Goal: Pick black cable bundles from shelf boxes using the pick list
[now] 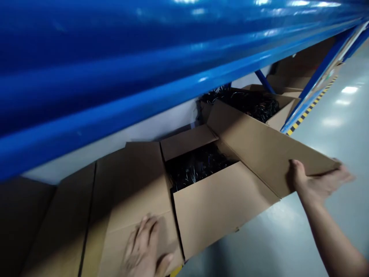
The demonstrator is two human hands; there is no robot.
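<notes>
Pale, shiny floor (337, 125) spreads along the right, edged by yellow-and-black tape (314, 102), while a thick blue shelf beam (150, 80) crosses the top. Below the beam sits an open cardboard box (227, 149), centre, holding a dark tangle of what look like cables (196, 167). Its front flap (219, 207) and back flap (187, 142) are spread outward. The person's left hand (142, 246) lies palm down on the left flap (141, 192), fingers slightly apart, gripping nothing. The right hand (319, 186) is at the outer end of the raised right flap (259, 148), thumb over its face; whether the fingers close behind it, I cannot tell. Another box (284, 111) of similar tangles stands beyond. Handling the flaps seems the step in hand; the next move likely calls for steady control of the right flap, with the left hand bracing.
</notes>
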